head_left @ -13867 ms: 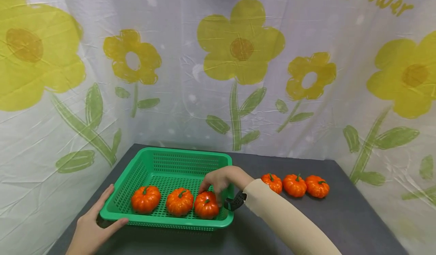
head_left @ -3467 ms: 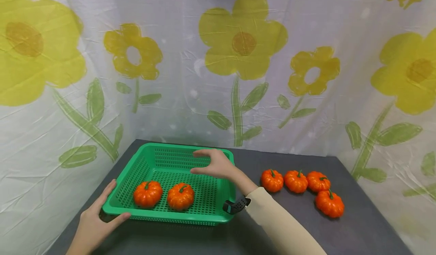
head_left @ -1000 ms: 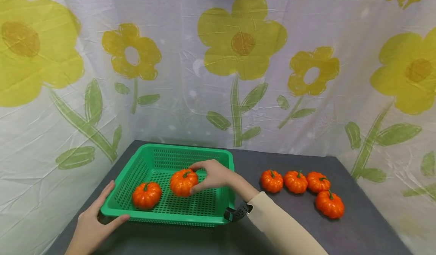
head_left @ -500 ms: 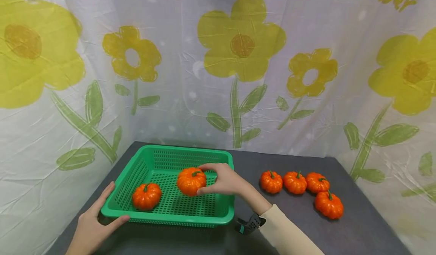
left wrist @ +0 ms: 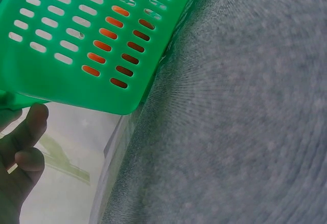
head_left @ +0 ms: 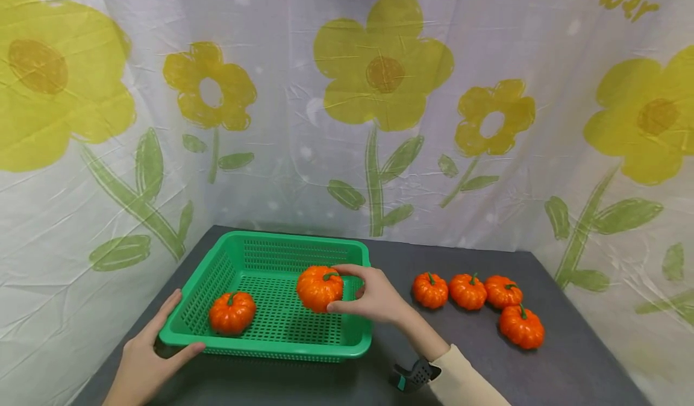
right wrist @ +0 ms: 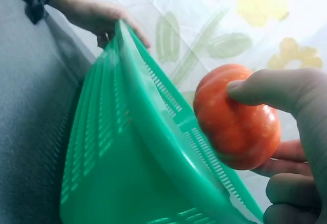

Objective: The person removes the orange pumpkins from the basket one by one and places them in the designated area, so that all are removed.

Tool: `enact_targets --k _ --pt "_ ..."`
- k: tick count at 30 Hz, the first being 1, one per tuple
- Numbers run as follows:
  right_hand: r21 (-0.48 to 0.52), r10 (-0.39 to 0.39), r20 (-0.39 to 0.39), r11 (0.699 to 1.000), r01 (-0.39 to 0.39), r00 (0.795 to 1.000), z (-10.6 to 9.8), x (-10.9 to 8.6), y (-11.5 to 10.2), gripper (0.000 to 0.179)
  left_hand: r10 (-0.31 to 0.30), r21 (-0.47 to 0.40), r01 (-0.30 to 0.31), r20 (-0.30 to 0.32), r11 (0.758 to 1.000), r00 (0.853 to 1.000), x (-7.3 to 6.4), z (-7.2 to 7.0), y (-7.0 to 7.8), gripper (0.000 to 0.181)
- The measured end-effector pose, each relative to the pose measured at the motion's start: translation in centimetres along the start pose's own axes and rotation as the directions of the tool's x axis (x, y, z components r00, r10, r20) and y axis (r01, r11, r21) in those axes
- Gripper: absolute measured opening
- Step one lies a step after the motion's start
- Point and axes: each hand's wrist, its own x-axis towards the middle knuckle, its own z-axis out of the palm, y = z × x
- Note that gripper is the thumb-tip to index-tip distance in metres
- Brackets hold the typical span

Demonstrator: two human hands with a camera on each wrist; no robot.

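Note:
My right hand (head_left: 374, 297) holds a small orange toy pumpkin (head_left: 318, 289) with a green stem, thumb on its near side. The pumpkin is raised over the right part of a green plastic basket (head_left: 260, 349), and in the right wrist view it shows above the rim. My left hand (head_left: 146, 352) grips the basket's near left corner, thumb on the front rim and fingers along the left side. In the left wrist view, those fingers (left wrist: 30, 127) are bent close under the rim. Another pumpkin (head_left: 232, 313) rests on the basket floor at the left.
On the dark grey table (head_left: 461, 358), right of the basket, stand several more pumpkins (head_left: 468, 291): a row at the back and one pumpkin (head_left: 522, 327) nearer the front. A white curtain (head_left: 282, 153) with yellow flowers closes off the back and sides.
Earlier, three pumpkins lay in the basket; the rightmost has since gone to the table. My right hand has since lifted the middle one and carried it rightward. The left hand stays put.

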Motion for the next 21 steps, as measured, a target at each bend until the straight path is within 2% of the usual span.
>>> enact_targets --k 4,15,21 --pt "0.065 0.017 -0.050 0.998 -0.014 0.999 0.1 -0.8 0.3 0.065 0.002 0.000 -0.002 0.002 1.000 1.000 0.0 -0.1 0.1 0.110" --pt "0.132 0.088 -0.166 0.989 -0.066 0.982 -1.1 -3.9 0.5 0.063 -0.021 -0.002 0.021 0.017 1.000 1.000 0.0 -0.1 0.0 0.110" --pt "0.129 0.068 -0.217 0.991 -0.041 0.974 -2.2 -5.7 1.4 0.060 -0.022 0.002 0.022 0.007 1.000 1.000 0.0 0.0 -0.1 0.109"
